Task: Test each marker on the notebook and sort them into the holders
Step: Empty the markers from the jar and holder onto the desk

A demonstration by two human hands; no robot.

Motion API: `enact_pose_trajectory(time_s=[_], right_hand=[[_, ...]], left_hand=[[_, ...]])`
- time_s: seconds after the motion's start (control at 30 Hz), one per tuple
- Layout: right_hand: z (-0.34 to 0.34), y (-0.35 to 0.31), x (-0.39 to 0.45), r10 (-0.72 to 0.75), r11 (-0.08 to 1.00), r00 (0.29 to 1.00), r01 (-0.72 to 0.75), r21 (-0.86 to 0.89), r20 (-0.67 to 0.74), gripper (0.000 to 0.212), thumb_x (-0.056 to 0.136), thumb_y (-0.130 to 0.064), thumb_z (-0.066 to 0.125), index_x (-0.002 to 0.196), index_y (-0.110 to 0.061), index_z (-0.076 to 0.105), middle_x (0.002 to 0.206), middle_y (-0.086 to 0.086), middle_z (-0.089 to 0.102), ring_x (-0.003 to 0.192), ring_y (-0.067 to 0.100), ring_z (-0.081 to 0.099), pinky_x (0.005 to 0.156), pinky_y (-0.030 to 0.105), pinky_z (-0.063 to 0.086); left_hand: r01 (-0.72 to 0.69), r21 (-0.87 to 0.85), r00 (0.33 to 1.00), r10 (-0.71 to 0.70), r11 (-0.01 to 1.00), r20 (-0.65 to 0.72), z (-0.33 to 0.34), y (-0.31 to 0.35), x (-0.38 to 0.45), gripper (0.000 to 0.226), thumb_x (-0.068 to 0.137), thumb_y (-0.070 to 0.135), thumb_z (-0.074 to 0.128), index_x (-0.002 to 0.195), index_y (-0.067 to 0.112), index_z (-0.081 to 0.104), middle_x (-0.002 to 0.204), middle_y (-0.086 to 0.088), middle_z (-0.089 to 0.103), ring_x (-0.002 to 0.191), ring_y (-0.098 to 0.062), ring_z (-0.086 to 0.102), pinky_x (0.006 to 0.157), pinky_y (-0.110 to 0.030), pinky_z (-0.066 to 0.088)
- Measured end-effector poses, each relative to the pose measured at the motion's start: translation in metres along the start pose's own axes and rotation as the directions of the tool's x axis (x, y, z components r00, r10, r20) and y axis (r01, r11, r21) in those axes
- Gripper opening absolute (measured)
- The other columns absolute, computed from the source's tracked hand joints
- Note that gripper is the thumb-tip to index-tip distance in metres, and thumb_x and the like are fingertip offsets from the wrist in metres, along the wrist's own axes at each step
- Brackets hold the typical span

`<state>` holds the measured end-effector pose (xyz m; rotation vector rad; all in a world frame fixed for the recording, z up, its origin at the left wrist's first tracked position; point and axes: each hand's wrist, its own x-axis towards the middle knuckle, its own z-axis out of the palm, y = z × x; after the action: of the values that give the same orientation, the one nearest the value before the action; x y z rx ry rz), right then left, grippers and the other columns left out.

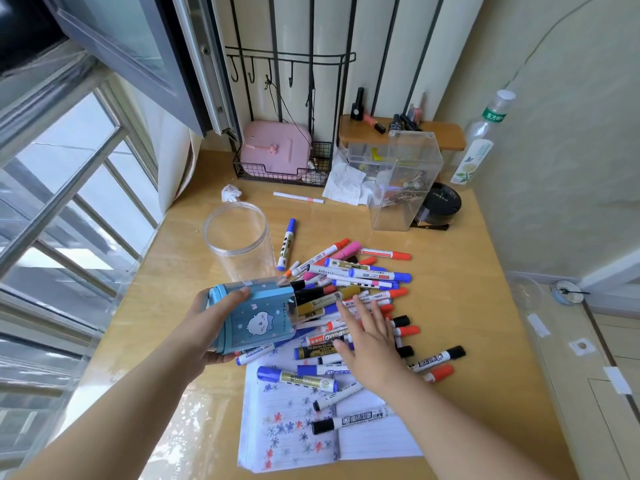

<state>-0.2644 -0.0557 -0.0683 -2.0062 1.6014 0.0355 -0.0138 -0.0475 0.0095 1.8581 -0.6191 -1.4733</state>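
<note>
Left hand [211, 327] gripping blue holder [254, 317], tipped on its side, mouth toward marker pile [356, 292]; several markers at or in the mouth. Right hand [369, 336] open, fingers straight and spread, lying flat on the pile. Markers strewn over desk [467, 271], blue, red, black, pink and gold caps; some lying on notebook [294, 431] at near edge. Notebook open, lined page dotted with red and blue test marks. Clear jar [239, 239] upright behind blue holder, nothing visible inside. One blue marker [286, 244] apart, just right of jar. Clear box [403, 183] upright at back right. White pen [298, 197] alone near the back.
</note>
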Motion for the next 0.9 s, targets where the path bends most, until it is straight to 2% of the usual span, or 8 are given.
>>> enact_pose_trajectory(time_s=[0.1, 0.2, 0.33, 0.4, 0.5, 0.73, 0.83, 0.9], right_hand=[[-0.006, 0.012, -0.027, -0.173, 0.984, 0.985, 0.173, 0.031, -0.011, 0.076, 0.089, -0.059, 0.047, 0.148, -0.040, 0.002, 0.148, -0.026, -0.006, 0.139, 0.002, -0.015, 0.119, 0.036, 0.002], [-0.006, 0.033, -0.052, -0.277, 0.934, 0.936, 0.315, -0.170, 0.215, 0.093, 0.074, -0.069, 0.058, 0.145, -0.050, -0.001, 0.146, -0.027, -0.007, 0.135, 0.000, -0.017, 0.116, 0.033, -0.008], [0.014, 0.050, -0.054, -0.267, 0.914, 0.938, 0.319, -0.250, 0.220, 0.077, 0.086, -0.053, 0.056, 0.140, -0.060, 0.001, 0.154, -0.017, -0.001, 0.141, 0.014, -0.009, 0.111, 0.035, -0.012], [0.021, 0.049, -0.048, -0.290, 0.906, 0.951, 0.308, -0.291, 0.104, 0.067, 0.082, -0.051, 0.060, 0.139, -0.052, 0.025, 0.148, -0.009, 0.021, 0.135, 0.020, 0.014, 0.113, 0.044, 0.012], [0.035, 0.047, -0.033, -0.283, 0.907, 0.958, 0.248, -0.340, -0.054, 0.069, 0.059, -0.055, 0.078, 0.116, -0.035, 0.045, 0.123, -0.005, 0.040, 0.111, 0.021, 0.037, 0.086, 0.043, 0.052], [0.035, 0.042, -0.005, -0.298, 0.912, 0.942, 0.234, -0.338, -0.152, 0.064, 0.066, -0.028, 0.084, 0.115, -0.027, 0.042, 0.133, -0.001, 0.038, 0.128, 0.025, 0.031, 0.100, 0.047, 0.040], [0.034, 0.045, -0.002, -0.292, 0.915, 0.952, 0.250, -0.318, -0.094, 0.044, 0.095, -0.021, 0.052, 0.132, -0.028, 0.028, 0.157, -0.004, 0.011, 0.146, 0.024, 0.002, 0.113, 0.039, -0.008], [0.035, 0.046, -0.004, -0.295, 0.921, 0.947, 0.245, -0.302, -0.131, 0.047, 0.092, -0.019, 0.056, 0.129, -0.029, 0.028, 0.157, -0.002, 0.018, 0.146, 0.026, 0.008, 0.115, 0.035, -0.012]], left_hand=[[0.004, -0.012, 1.000, -0.004, 1.000, 0.000, -0.001, -0.002, -0.001, 0.046, 0.080, 0.047, 0.063, 0.117, 0.027, 0.044, 0.097, -0.011, 0.058, 0.073, -0.028, 0.058, 0.059, -0.034, 0.048], [0.006, -0.017, 1.000, -0.006, 1.000, 0.005, 0.001, -0.004, -0.001, 0.046, 0.080, 0.047, 0.063, 0.117, 0.028, 0.045, 0.098, -0.010, 0.058, 0.074, -0.028, 0.058, 0.059, -0.034, 0.049], [0.008, -0.012, 1.000, -0.008, 1.000, 0.014, 0.005, -0.004, -0.002, 0.046, 0.079, 0.048, 0.063, 0.117, 0.028, 0.045, 0.100, -0.009, 0.058, 0.076, -0.028, 0.058, 0.061, -0.035, 0.050], [0.011, -0.008, 1.000, -0.011, 1.000, 0.016, 0.005, -0.005, -0.002, 0.047, 0.079, 0.049, 0.063, 0.117, 0.028, 0.045, 0.101, -0.009, 0.058, 0.077, -0.028, 0.058, 0.062, -0.035, 0.050], [0.017, -0.013, 1.000, -0.017, 1.000, 0.010, 0.004, -0.005, -0.003, 0.047, 0.079, 0.049, 0.063, 0.117, 0.028, 0.046, 0.102, -0.008, 0.056, 0.079, -0.029, 0.058, 0.061, -0.035, 0.050], [0.005, -0.019, 1.000, -0.005, 1.000, 0.023, 0.002, -0.006, -0.006, 0.043, 0.081, 0.047, 0.062, 0.117, 0.028, 0.046, 0.095, -0.008, 0.056, 0.073, -0.027, 0.057, 0.059, -0.034, 0.048], [0.004, -0.016, 1.000, -0.004, 1.000, 0.021, 0.001, -0.005, -0.006, 0.044, 0.081, 0.047, 0.062, 0.117, 0.028, 0.046, 0.096, -0.008, 0.057, 0.073, -0.027, 0.058, 0.059, -0.034, 0.049], [0.004, -0.016, 1.000, -0.004, 1.000, 0.019, 0.001, -0.004, -0.006, 0.045, 0.080, 0.047, 0.062, 0.117, 0.028, 0.046, 0.096, -0.009, 0.058, 0.072, -0.027, 0.058, 0.058, -0.033, 0.049]])
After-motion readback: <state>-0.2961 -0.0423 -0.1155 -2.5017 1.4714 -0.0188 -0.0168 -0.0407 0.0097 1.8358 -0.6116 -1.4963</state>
